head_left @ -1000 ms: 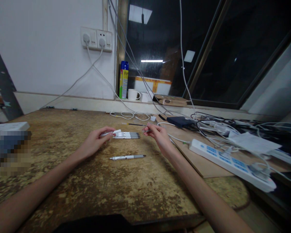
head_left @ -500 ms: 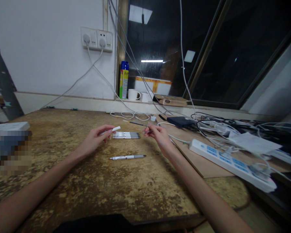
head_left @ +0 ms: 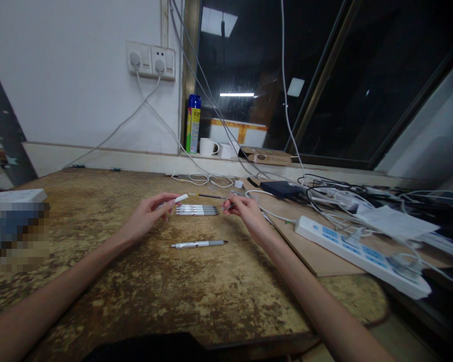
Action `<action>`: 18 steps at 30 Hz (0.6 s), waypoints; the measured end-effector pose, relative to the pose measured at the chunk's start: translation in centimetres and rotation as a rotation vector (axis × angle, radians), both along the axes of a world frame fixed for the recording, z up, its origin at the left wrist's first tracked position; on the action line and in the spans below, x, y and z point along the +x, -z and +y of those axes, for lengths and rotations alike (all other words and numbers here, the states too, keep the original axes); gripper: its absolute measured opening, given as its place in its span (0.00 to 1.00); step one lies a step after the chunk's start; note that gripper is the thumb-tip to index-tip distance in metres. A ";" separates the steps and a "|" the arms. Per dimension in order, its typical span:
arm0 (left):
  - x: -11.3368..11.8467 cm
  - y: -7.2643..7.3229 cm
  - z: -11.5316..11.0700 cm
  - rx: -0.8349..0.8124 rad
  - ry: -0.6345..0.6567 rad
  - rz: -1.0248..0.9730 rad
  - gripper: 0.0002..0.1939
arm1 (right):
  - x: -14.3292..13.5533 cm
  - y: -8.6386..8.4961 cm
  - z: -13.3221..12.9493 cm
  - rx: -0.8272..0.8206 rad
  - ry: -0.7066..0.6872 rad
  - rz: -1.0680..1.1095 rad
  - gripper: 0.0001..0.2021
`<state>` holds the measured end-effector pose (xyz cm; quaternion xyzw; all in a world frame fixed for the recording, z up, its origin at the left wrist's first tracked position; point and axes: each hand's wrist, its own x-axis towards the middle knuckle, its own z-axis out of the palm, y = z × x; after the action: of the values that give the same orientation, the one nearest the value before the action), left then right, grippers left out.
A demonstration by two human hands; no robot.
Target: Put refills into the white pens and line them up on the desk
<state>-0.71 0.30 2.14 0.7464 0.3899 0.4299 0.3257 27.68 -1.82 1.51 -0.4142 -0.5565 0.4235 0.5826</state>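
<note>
Here's the worn desk (head_left: 196, 281), a row of pens (head_left: 197, 210) lying between the hands, a single pen (head_left: 199, 244) nearer; left hand (head_left: 156, 211) pinches a white barrel (head_left: 180, 198), its rear hidden by fingers; right hand (head_left: 242, 206) grips a thin dark refill (head_left: 213, 196), its pale tip hard to make out.

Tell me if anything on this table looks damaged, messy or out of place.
The tabletop looks badly worn, its surface patchy. On the right, cables lie in a tangle behind the power strip. One pen lies apart from the row of pens, nearer the camera.
</note>
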 end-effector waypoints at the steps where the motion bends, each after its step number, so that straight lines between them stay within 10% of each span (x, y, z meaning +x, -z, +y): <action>1: 0.1 -0.1 -0.1 0.003 0.000 0.004 0.20 | 0.0 0.0 0.0 -0.002 -0.001 -0.012 0.21; 18: 0.2 -0.2 -0.8 0.045 0.083 0.094 0.18 | 0.1 1.0 0.3 0.241 0.039 -0.444 0.16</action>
<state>-0.46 -0.53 2.34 0.7883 0.3638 0.3893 0.3078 27.78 -1.53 0.52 -0.4354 -0.7093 0.2412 0.4992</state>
